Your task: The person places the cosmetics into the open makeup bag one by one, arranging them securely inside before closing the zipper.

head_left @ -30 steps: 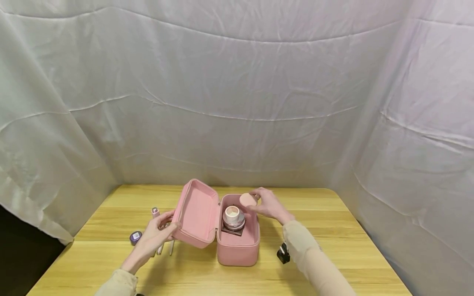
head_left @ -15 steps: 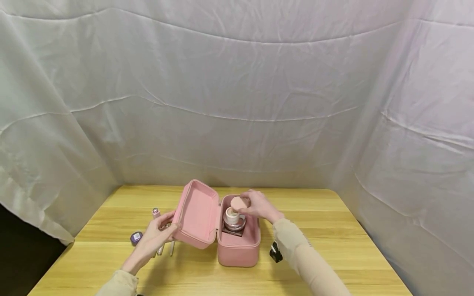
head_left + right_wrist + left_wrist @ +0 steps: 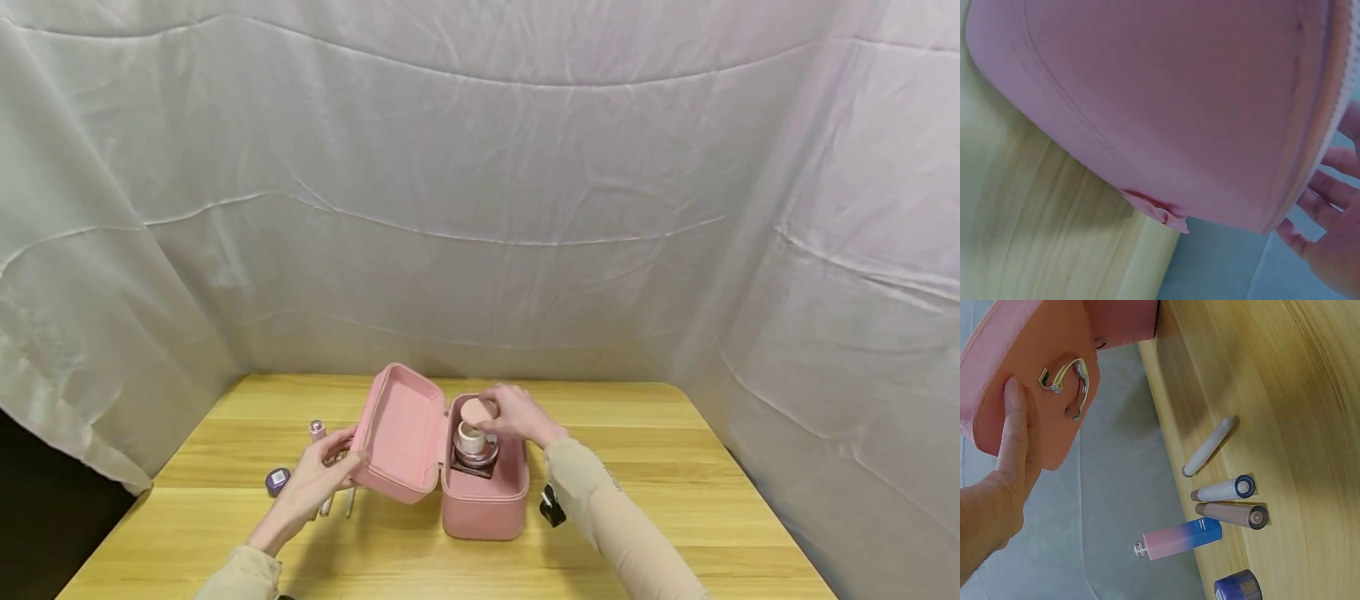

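Observation:
A pink cosmetic case (image 3: 483,518) stands on the table with its lid (image 3: 405,425) swung out to the left. My left hand (image 3: 318,471) grips the lid's outer edge; in the left wrist view, its fingers lie on the lid's outside beside a gold-coloured handle (image 3: 1082,378). Over the case's opening, my right hand (image 3: 517,414) pinches a round, pale pink powder puff (image 3: 477,411). Just below the puff are a small white jar (image 3: 471,439), a clear round container (image 3: 480,457) and a dark flat compact (image 3: 472,468) inside the case. The right wrist view hides the puff behind the case wall.
Left of the case lie a pink-and-blue tube (image 3: 1182,539), several slim pen-like tubes (image 3: 1210,447) and a dark blue round jar (image 3: 277,481). A small black object (image 3: 552,506) sits right of the case, near the right sleeve. Grey cloth (image 3: 480,208) hangs behind the table.
My right hand has moved left with the powder puff, from the case's right rim to over the white jar. The left hand and the lid have stayed in place.

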`<action>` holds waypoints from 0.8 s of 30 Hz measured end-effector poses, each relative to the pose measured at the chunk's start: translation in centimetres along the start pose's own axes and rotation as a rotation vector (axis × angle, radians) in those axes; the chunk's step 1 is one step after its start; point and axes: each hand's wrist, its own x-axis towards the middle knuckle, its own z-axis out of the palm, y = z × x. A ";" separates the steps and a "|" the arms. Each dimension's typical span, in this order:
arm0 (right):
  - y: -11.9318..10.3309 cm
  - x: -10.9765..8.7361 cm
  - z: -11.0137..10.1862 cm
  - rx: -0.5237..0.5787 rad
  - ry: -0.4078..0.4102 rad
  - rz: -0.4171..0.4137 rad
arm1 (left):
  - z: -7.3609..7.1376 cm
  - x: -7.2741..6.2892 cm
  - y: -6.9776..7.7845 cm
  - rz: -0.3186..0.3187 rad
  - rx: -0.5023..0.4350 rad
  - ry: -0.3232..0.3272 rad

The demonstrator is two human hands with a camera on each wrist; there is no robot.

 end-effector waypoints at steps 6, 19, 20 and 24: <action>0.3 -0.3 0.1 0.066 0.048 0.009 | -0.2 0.2 -0.6 0.051 -0.005 -0.006; 1.9 -3.6 0.4 0.139 0.251 0.071 | 0.1 0.1 0.1 -0.019 0.002 0.002; 2.0 -4.0 0.4 0.146 0.252 0.096 | 0.1 0.1 0.0 -0.016 0.005 0.002; 2.1 -5.5 0.5 0.205 0.226 0.199 | 0.1 0.1 -0.1 -0.015 0.004 0.002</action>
